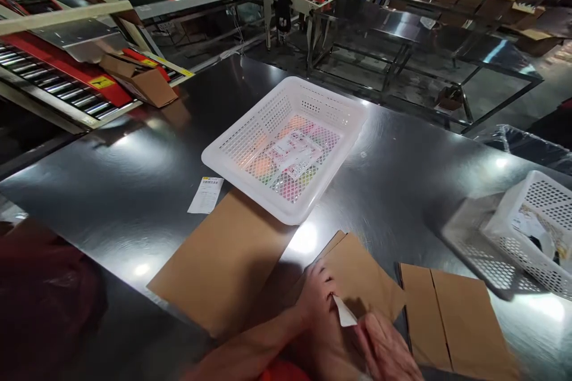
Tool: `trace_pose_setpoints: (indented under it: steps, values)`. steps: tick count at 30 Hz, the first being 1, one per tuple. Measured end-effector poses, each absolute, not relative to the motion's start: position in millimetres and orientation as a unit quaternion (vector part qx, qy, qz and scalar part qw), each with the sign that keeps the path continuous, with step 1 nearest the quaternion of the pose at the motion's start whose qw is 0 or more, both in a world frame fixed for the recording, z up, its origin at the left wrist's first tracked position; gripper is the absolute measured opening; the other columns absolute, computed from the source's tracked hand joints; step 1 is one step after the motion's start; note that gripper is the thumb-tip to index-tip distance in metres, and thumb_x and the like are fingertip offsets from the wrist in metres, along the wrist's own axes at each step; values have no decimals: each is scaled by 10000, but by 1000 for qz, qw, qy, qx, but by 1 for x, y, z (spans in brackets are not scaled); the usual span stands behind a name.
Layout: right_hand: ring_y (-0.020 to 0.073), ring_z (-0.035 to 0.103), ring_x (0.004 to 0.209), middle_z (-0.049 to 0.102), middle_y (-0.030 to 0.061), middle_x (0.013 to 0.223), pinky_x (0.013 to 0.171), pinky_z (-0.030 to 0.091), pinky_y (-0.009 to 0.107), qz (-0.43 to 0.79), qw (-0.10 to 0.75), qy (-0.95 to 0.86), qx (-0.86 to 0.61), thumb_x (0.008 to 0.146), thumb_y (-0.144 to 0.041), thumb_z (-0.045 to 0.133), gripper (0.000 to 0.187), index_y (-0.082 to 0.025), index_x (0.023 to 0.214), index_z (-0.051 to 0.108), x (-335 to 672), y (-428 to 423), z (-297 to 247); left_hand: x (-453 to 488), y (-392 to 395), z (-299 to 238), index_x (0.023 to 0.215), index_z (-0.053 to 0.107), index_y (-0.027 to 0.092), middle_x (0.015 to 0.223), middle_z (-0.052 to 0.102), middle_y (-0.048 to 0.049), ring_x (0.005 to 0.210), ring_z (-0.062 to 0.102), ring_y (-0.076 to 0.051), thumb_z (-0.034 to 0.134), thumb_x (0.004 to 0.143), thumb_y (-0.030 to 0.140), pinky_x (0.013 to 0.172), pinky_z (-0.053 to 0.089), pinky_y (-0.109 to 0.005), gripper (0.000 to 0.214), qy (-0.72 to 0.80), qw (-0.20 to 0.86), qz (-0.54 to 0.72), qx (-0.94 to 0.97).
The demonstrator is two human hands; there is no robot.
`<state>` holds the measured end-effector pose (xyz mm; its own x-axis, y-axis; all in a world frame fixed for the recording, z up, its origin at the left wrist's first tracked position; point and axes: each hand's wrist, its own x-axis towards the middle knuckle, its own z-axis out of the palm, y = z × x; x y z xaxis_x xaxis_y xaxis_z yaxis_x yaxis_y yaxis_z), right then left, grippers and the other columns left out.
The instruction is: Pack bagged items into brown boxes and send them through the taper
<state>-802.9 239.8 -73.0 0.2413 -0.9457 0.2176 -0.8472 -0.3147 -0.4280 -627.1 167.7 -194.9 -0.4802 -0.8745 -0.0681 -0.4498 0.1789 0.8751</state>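
Low in the view, my left hand (318, 290) is curled at the near left edge of a brown cardboard carton (360, 271), its fingers bent and partly hidden. A small white paper piece (345, 312) stretches between my two hands, its upper tip touching my left fingers. At its lower end my right hand (386, 345) is closed, slightly blurred, with the fingertips partly hidden. Just beyond, a white plastic basket (250, 189) holds packets in clear wrap with pink, orange and green colours. Its near side rests over a flat cardboard sheet (223, 262).
A printed slip (206, 195) lies left of the basket on the dark metal table (152, 175). Folded cardboard (456, 315) is at right, near another white basket (527, 238). An open box (140, 80) sits at the roller conveyor's end (67, 80).
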Motion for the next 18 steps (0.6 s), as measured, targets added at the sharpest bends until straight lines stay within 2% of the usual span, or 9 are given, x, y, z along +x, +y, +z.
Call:
trace_pose_setpoints:
  steps: [4,6,8,10,11,14,16,18]
  values:
    - [170,664,559,619,-48,705,530,565,286,-271,105,539,-791,1098,-307,434,196,-307,920,515,-803,223,-51,-628,162,-184,714,606,213,1024,729,-67,1373,559,-305,623,702,30,1271,329,-502,184,-687,240,-511,457]
    - [179,665,548,621,-44,696,503,557,291,-284,86,536,-790,1089,-305,442,173,-308,937,524,-804,218,-47,-627,159,-175,730,566,223,1048,732,-55,1286,607,-286,622,705,61,1245,368,-478,173,-659,233,-548,459]
    - [185,671,556,624,-37,705,507,564,293,-282,71,541,-789,1070,-293,464,132,-308,955,529,-807,216,-47,-623,157,-165,768,549,222,1042,726,-39,1134,655,-247,608,732,103,1111,483,-421,138,-627,216,-586,465]
    - [184,665,541,626,-35,697,485,556,283,-281,64,526,-800,1051,-296,483,95,-318,972,532,-809,214,-46,-615,156,-151,815,573,212,975,710,-19,971,657,-204,593,780,159,908,535,-338,66,-597,195,-618,473]
    - [186,658,524,624,-35,682,465,547,282,-286,58,522,-801,1046,-305,484,90,-327,973,532,-809,213,-46,-608,156,-143,837,602,205,919,697,-7,906,640,-191,603,800,195,825,521,-307,38,-586,185,-630,476]
    - [217,675,536,648,-17,684,456,552,317,-303,62,534,-787,1039,-366,500,70,-364,981,539,-799,204,-44,-571,163,-117,864,703,198,728,636,29,755,570,-179,689,800,308,669,433,-284,128,-563,159,-650,486]
    - [236,698,590,670,-2,721,490,571,347,-312,95,550,-769,1028,-405,529,76,-372,960,541,-780,190,-46,-535,170,-103,832,730,200,637,600,44,664,534,-165,733,754,320,615,388,-284,144,-543,145,-661,497]
    - [243,686,625,666,8,750,521,565,367,-307,157,559,-754,1022,-447,529,135,-353,926,540,-748,171,-53,-495,176,-91,809,735,193,603,597,48,598,514,-143,697,734,272,589,370,-275,116,-518,134,-671,514]
